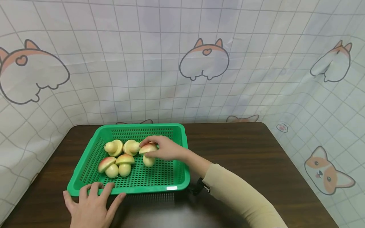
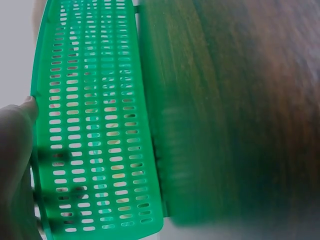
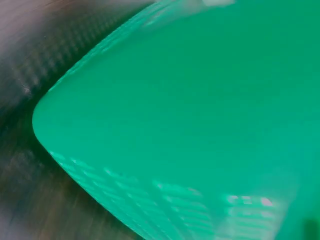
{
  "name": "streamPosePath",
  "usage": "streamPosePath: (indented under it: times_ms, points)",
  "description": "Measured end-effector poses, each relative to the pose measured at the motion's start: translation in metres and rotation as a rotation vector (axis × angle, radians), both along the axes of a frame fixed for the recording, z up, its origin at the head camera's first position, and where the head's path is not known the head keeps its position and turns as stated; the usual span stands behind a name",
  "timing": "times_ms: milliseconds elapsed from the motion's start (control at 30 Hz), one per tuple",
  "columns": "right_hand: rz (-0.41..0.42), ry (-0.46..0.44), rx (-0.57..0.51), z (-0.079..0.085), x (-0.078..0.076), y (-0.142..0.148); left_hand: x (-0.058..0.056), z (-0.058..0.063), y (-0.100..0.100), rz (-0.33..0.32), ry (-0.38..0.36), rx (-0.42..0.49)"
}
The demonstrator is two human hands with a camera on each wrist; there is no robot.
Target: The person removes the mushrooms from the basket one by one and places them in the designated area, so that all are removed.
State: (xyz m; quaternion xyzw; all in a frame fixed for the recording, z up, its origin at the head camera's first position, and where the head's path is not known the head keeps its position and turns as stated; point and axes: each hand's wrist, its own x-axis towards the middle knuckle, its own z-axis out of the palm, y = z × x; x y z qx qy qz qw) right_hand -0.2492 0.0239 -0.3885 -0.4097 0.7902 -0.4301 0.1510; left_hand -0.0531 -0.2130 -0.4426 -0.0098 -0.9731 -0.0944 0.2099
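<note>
Four mushrooms lie in the basket's left half; right of its middle, the right hand pinches a fifth mushroom, which a loose grip might drop. The left hand hooks fingers over the basket's near rim; pressing could tip it.

The person's right arm wears a plain, pale cream sleeve, lightly creased, with a small black device beside its cuff, while the left hand and right hand are bare.
</note>
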Motion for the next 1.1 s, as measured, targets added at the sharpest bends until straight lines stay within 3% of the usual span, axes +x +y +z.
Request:
streamPosePath:
  times_ms: [433, 733, 1100]
  points:
    - [-0.058, -0.023, -0.132, 0.013, -0.003, 0.038, 0.001, -0.005, 0.002, 0.008, 0.056, 0.019]
    - [-0.095, -0.062, -0.169, 0.020, -0.005, 0.061, -0.001, 0.000, 0.000, 0.000, -0.017, 0.032]
    - [-0.121, -0.064, -0.203, 0.023, -0.006, 0.088, 0.001, 0.000, 0.000, 0.002, -0.011, 0.027]
